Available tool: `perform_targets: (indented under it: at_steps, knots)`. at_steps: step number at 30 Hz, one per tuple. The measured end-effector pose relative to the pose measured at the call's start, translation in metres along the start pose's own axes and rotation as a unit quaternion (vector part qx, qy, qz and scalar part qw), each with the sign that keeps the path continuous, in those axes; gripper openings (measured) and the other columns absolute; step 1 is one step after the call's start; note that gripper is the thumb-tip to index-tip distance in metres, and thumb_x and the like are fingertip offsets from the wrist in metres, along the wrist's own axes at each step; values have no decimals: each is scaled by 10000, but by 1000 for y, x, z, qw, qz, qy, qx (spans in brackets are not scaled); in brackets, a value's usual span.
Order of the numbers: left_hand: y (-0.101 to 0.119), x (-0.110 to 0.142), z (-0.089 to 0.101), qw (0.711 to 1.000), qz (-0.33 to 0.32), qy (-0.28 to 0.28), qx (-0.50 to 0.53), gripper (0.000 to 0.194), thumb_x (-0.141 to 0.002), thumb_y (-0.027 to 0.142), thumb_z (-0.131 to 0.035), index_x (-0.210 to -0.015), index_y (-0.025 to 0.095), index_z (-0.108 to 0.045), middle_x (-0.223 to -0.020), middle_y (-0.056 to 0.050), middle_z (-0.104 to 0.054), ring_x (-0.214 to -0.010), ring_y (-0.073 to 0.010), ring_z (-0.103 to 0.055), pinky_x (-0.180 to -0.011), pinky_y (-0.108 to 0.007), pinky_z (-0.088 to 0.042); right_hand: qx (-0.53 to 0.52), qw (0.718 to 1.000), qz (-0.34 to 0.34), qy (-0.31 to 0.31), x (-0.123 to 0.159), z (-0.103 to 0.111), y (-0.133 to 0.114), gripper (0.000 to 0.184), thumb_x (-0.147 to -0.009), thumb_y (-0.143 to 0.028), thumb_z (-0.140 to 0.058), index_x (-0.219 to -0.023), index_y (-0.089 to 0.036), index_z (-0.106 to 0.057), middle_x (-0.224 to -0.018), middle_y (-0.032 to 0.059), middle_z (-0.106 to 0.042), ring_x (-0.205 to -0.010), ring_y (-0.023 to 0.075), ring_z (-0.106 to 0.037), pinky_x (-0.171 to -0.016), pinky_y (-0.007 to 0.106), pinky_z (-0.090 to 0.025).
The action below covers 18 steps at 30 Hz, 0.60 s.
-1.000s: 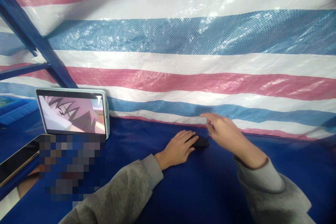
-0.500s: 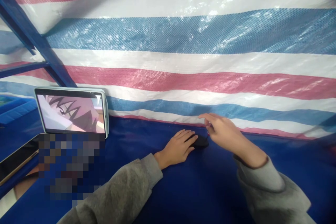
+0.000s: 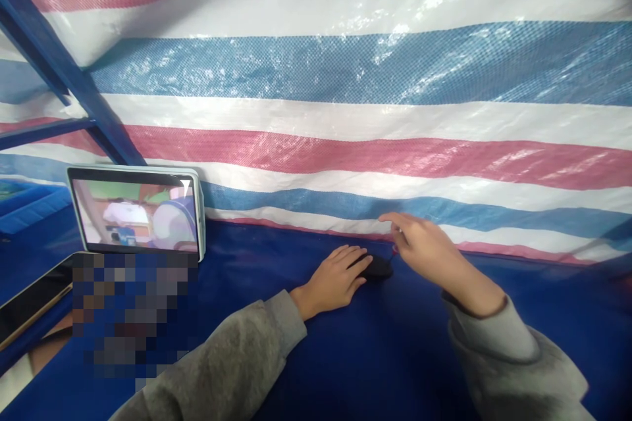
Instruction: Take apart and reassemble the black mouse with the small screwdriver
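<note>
Your left hand (image 3: 340, 278) holds, likely bracing, a black mouse-shaped object (image 3: 380, 268); above it, your right hand (image 3: 425, 247) pinches a thin reddish rod (image 3: 395, 250).

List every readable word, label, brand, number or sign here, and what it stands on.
None can be read: no legible text on the tablet, phone, striped sheeting or black object at the left hand. The pixelated patch is unreadable.

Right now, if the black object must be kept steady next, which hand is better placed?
Probably the left hand: its fingers rest over one end of the black object. The right hand is raised near the other end, with a small reddish item below its fingers, too small to identify.
</note>
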<state>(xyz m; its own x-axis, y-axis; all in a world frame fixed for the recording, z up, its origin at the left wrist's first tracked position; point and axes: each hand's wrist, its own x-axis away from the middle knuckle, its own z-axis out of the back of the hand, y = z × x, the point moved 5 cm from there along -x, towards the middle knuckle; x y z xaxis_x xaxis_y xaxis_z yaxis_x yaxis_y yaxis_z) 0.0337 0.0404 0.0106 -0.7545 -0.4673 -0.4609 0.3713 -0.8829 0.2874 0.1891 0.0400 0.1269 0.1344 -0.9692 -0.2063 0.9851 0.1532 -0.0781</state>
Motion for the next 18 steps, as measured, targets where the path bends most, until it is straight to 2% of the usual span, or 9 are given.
perform_targets:
  at_steps: [6, 11, 15, 18]
  knots:
    - [0, 0, -1, 1000, -1, -3, 0, 456, -993, 280, -464, -1436, 189, -407, -1461, -96, -475, -1375, -236, -419, -1182, -454, -314, -12, 1000, -9, -23, 3, 4, -4, 444, -864, -108, -376, -1228, -195, -614, -1053, 79, -714, -893, 226, -672, -768, 319, -439]
    - [0, 0, -1, 1000, -2, -8, -4, 464, -987, 274, -476, -1437, 186, -405, -1468, -97, -469, -1383, -235, -410, -1185, -450, -311, 21, 999, -36, -31, 2, 5, -1, 390, -927, -197, -364, -1217, -193, -624, -954, 90, -744, -862, 255, -687, -701, 325, -419]
    - [0, 0, -1, 1000, 0, -8, -4, 461, -987, 275, -476, -1435, 195, -402, -1470, -93, -468, -1387, -231, -406, -1187, -456, -308, 31, 998, -28, -41, 1, 2, 2, 421, -911, -147, -368, -1247, -212, -612, -837, 66, -747, -799, 237, -693, -660, 303, -397]
    - [0, 0, -2, 1000, 0, -7, -4, 467, -990, 277, -471, -1443, 202, -387, -1472, -90, -465, -1393, -223, -399, -1186, -451, -312, 34, 999, -18, -28, 1, 2, 1, 451, -875, -109, -391, -1254, -215, -610, -887, 67, -749, -784, 224, -687, -656, 296, -394]
